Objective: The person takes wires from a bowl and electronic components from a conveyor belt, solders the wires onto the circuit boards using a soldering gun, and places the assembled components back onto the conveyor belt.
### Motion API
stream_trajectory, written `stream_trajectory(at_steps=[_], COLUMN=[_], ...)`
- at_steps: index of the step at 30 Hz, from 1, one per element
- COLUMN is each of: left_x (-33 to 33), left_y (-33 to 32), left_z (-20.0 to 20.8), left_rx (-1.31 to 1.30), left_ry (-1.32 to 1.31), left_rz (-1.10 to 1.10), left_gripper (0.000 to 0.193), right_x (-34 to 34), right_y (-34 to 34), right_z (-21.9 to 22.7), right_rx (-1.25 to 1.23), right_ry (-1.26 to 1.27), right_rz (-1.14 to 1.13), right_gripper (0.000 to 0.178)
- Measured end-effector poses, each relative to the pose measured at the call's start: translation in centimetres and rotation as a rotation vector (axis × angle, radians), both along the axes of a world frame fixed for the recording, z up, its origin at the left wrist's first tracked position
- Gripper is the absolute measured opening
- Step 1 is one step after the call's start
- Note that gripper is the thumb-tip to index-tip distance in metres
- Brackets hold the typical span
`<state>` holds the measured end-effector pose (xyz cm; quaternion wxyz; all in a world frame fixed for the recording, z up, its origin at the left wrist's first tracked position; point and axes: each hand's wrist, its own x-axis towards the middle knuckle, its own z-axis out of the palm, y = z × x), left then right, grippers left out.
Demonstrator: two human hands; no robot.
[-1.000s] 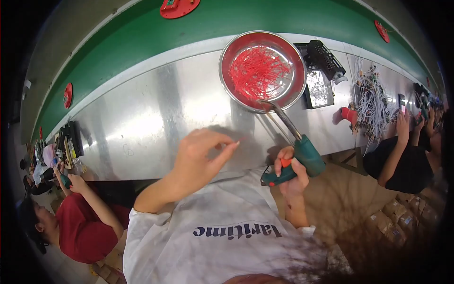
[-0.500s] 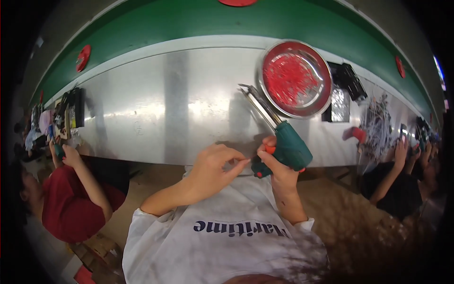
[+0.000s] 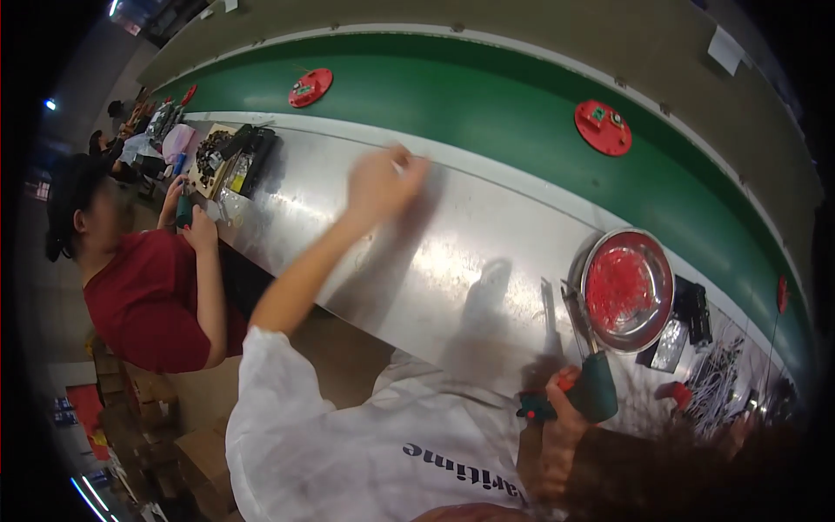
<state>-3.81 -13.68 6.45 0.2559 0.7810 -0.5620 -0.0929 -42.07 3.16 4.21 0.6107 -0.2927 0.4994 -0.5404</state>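
Observation:
My right hand (image 3: 561, 416) grips the handle of a green soldering gun (image 3: 598, 388) with an orange-red trigger. Its metal tip points away from me, beside a round steel bowl (image 3: 668, 300). Inside the bowl lies a heap of small red pieces (image 3: 617, 283), thin like short wires. My left arm stretches out over the metal table, and my left hand (image 3: 383, 187) hovers near the far edge by the green belt. Its fingers are curled together but smeared by motion; what they hold, if anything, does not show.
Red round parts with small boards, one (image 3: 310, 88) at left and another (image 3: 603, 128) at right, lie on the green belt (image 3: 470, 96). Black boxes (image 3: 691, 309) and a bundle of pale wires (image 3: 718, 383) are right of the bowl. A person in red (image 3: 152, 300) works at left.
My left hand has moved from close to my body out toward the belt. The view has turned left, so the bowl and soldering gun appear farther right and lower. My right hand keeps its grip.

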Motion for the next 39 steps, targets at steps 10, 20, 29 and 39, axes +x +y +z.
stream_trajectory(at_steps=[10, 20, 29, 39], left_x=[31.9, 12.1, -11.4, -12.0], left_y=[-11.3, -12.9, 6.1, 11.0], left_z=[-6.6, -1.9, 3.5, 3.0], left_rx=[0.063, -0.231, 0.322, 0.212], left_ry=[-0.283, -0.035, -0.021, -0.122], left_rz=[0.518, -0.495, -1.43, -1.346], left_gripper=[0.077, 0.053, 0.062, 0.064], right_x=[-1.3, -1.0, -2.6, -1.4], right_y=[0.2, 1.0, 1.9, 3.6], right_z=[2.8, 2.8, 1.0, -0.1], right_rx=[-0.137, 0.086, 0.045, 0.03], right_ry=[0.233, 0.005, -0.061, -0.098], right_rz=[0.114, -0.136, -0.09, 0.054], right_gripper=[0.031, 0.031, 0.034, 0.033])
